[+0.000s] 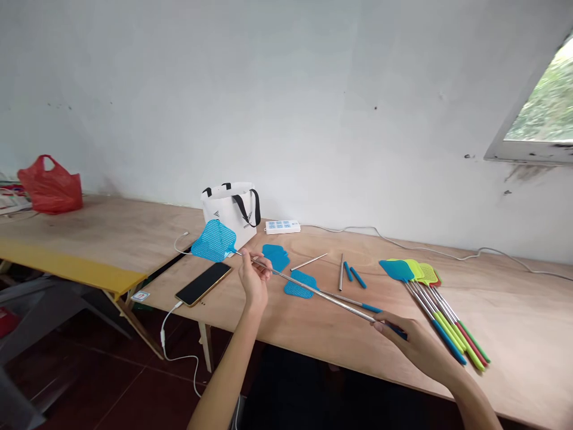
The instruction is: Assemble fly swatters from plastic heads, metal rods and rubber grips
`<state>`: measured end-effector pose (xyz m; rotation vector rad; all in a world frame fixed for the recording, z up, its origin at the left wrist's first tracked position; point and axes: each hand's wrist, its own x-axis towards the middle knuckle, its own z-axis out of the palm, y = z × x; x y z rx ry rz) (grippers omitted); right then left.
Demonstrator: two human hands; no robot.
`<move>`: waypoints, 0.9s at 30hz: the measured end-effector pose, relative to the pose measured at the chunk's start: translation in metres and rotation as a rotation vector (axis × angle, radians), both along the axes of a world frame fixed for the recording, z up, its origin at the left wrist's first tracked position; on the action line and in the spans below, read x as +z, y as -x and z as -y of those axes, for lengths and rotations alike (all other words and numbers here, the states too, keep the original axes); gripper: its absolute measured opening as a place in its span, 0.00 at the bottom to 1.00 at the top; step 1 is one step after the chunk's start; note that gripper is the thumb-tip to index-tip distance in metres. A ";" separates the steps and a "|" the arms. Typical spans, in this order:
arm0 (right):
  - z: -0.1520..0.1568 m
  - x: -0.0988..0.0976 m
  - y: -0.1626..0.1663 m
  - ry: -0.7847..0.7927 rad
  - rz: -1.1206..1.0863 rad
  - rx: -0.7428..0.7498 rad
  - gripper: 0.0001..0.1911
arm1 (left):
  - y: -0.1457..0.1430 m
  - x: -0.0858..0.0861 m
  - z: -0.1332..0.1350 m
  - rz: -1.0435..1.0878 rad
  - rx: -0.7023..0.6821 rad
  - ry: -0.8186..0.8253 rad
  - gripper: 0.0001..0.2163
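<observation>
A blue fly swatter with a long extended metal rod is stretched between my two hands above the table. My left hand has its fingers closed around the rod just below the mesh head. At the other end, my right hand grips the swatter by its blue handle, which the fingers partly cover. Beneath the rod lies a second blue swatter on the table. Nearby are loose blue swatter heads, two metal rods and two blue handle grips.
To the right lies a pile of blue, yellow-green, red and green fly swatters. A phone on a white cable sits at the left front edge. A white bag and power strip stand by the wall; a red bag is far left.
</observation>
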<state>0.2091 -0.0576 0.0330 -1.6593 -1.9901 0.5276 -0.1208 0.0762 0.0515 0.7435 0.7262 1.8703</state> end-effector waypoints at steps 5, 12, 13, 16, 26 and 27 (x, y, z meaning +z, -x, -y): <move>0.002 0.000 0.007 -0.012 0.013 -0.009 0.24 | -0.015 -0.004 0.004 -0.065 0.039 -0.001 0.26; -0.002 -0.014 0.028 -0.095 -0.020 0.029 0.24 | -0.048 -0.019 0.011 -0.181 -0.136 0.021 0.29; -0.002 -0.017 0.028 -0.118 -0.019 -0.002 0.24 | -0.053 -0.021 0.013 -0.187 -0.152 0.022 0.29; -0.003 -0.022 0.031 -0.198 -0.011 -0.102 0.24 | -0.070 -0.027 0.024 -0.208 -0.198 0.007 0.29; -0.015 -0.040 0.082 -0.194 -0.252 -0.061 0.25 | -0.126 -0.058 0.064 -0.318 -0.616 -0.013 0.34; -0.016 -0.041 0.084 -0.180 -0.262 -0.055 0.24 | -0.124 -0.057 0.061 -0.327 -0.609 -0.012 0.34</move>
